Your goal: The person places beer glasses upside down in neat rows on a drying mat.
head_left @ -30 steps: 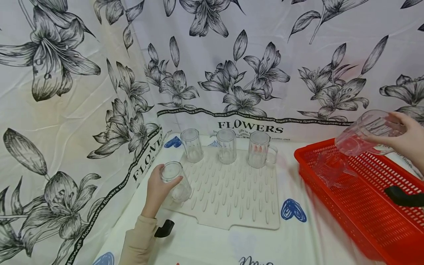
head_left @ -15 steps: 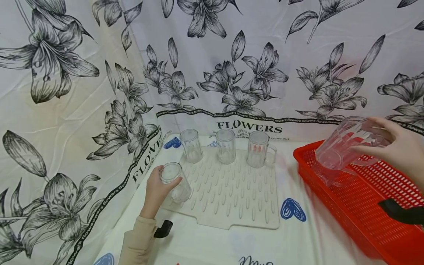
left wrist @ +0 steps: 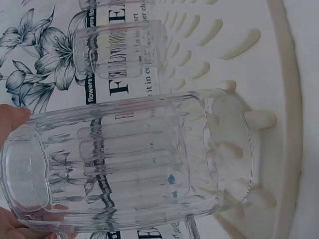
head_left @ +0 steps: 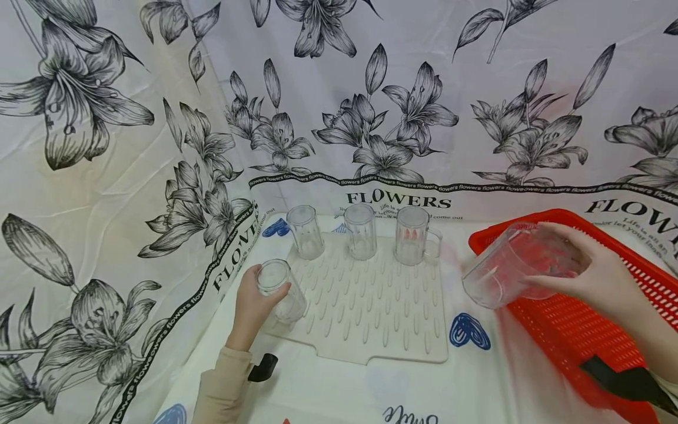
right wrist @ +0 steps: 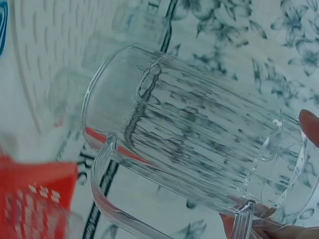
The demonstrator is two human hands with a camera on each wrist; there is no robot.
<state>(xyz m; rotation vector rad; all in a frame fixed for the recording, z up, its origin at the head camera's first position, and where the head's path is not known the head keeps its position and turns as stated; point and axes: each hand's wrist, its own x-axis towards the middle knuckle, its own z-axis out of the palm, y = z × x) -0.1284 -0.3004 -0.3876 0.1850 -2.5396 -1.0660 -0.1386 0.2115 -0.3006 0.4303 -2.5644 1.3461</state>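
Observation:
My left hand [head_left: 250, 306] grips a clear glass mug [head_left: 288, 300] by its thick base. That mug is upside down, its rim on the front left part of the cream ribbed drying mat [head_left: 365, 306]. My right hand [head_left: 593, 271] holds another clear mug [right wrist: 199, 134] round the base end. It is tilted, with its mouth pointing down and left, over the near left part of a red perforated basket [head_left: 561, 218]. In the right wrist view its handle [right wrist: 107, 194] hangs on the lower side.
Three clear mugs stand upside down along the mat's back edge: a left one [head_left: 306, 232], a middle one [head_left: 361, 232] and a right one [head_left: 412, 235] with its handle to the right. A flower-printed cloth [head_left: 371, 118] hangs close behind. Clear glassware [right wrist: 30, 219] shows inside the basket.
My right hand has carried its mug left and downward, from over the basket's far part to its left rim. My left hand and its mug have stayed in place.

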